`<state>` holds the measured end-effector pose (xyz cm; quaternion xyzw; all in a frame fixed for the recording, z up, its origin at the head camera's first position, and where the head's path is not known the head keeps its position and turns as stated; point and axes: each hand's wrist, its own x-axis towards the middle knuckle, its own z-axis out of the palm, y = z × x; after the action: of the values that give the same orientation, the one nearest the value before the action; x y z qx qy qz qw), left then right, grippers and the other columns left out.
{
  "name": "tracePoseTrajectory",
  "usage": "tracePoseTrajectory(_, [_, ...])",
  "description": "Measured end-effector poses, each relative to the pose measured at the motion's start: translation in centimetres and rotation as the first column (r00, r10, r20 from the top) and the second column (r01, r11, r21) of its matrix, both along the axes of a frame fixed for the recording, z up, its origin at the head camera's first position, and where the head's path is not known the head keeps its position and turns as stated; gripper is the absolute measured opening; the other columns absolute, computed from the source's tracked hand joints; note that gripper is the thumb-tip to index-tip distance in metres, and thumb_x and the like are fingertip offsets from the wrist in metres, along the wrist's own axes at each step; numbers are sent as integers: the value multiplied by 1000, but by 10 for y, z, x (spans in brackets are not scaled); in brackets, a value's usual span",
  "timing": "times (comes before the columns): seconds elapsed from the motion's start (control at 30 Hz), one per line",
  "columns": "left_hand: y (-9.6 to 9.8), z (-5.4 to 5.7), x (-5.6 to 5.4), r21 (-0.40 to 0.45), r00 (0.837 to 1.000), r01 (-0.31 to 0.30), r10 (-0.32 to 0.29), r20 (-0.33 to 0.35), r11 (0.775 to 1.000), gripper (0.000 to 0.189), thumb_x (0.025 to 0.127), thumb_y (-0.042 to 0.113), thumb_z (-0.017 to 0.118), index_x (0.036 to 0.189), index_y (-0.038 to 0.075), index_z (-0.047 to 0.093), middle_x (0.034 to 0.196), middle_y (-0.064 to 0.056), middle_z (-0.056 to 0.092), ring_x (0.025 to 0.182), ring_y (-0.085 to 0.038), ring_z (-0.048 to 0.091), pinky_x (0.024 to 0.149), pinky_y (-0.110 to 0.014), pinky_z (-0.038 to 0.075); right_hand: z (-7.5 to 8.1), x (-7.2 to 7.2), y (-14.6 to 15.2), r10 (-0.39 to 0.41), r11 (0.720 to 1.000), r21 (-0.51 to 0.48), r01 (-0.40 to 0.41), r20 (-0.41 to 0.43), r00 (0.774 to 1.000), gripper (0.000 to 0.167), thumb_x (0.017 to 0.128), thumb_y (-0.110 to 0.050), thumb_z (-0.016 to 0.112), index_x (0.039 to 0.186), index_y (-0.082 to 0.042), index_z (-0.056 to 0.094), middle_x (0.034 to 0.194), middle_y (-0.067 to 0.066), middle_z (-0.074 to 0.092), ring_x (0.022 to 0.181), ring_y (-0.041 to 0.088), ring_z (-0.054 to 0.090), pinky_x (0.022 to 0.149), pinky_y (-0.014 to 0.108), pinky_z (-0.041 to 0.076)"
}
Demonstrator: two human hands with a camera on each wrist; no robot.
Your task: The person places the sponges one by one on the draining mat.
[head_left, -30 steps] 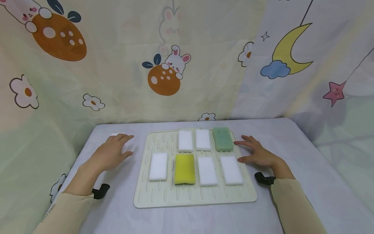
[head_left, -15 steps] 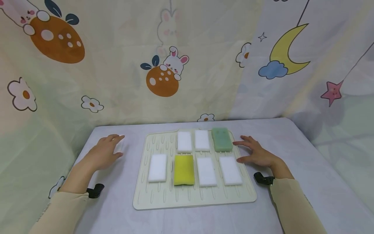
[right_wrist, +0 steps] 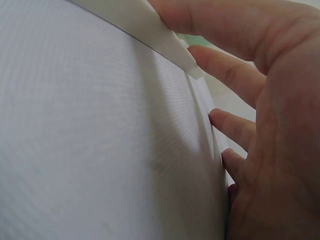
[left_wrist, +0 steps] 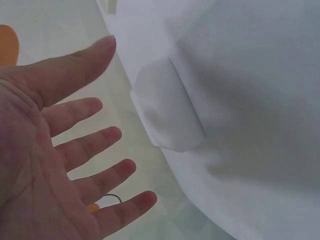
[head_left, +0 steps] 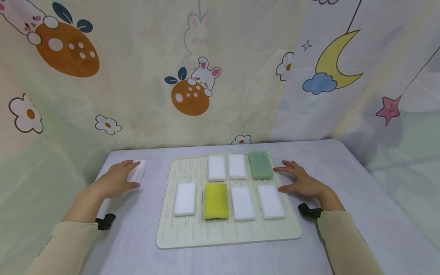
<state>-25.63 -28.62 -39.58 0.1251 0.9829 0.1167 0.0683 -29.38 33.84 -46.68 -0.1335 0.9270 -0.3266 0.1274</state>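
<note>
My left hand [head_left: 117, 177] hovers at the table's left side with fingers spread, holding nothing. Just beyond its fingertips lies a white block [left_wrist: 167, 107], partly covered by the hand in the head view. At the right edge of a cream ridged mat [head_left: 192, 236], my right hand [head_left: 302, 181] has its fingers spread, fingertips right at the mat's rim [right_wrist: 170, 45]. A green sponge [head_left: 260, 165] lies near its index finger, at the mat's back right corner. Close to its thumb is a white sponge [head_left: 270, 201] in the front row.
Also on the mat are a yellow sponge [head_left: 216, 201] and several more white sponges, such as one at the front left [head_left: 185, 199]. The white cloth-covered table [head_left: 343, 168] backs onto a printed curtain [head_left: 144, 84] that also hangs along both sides.
My left hand has moved left, away from the mat, and more of the white block shows beside its fingers. The right hand has stayed at the mat's edge.
</note>
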Motion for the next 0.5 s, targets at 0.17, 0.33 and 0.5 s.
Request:
tracePoseTrajectory(0.17, [-2,1,-4,6,1000,9,-9,12,1000,83,90,30,80,153,-6,40,155,-40,33,137,-65,33,110,-75,33,-3,0,2,-1,1000,-4,1,4,1000,80,79,-41,88,149,-26,55,173,18,11,158,50,-8,114,84,4])
tracePoseTrajectory(0.33, [-3,0,-9,-3,1000,5,-5,27,1000,86,87,30,83,153,-6,41,154,-41,34,136,-65,35,109,-75,34,-3,0,2,-1,1000,-14,1,4,1000,80,78,-41,88,149,-26,55,173,17,11,158,50,-8,114,84,4])
tracePoseTrajectory(0.5, [-5,-2,-13,-3,999,0,0,40,1000,86,87,29,83,153,-6,41,152,-41,36,134,-65,37,107,-75,36,-2,-1,2,1,1000,-1,-1,-8,1000,79,78,-41,88,149,-26,55,172,18,12,158,51,-7,113,84,5])
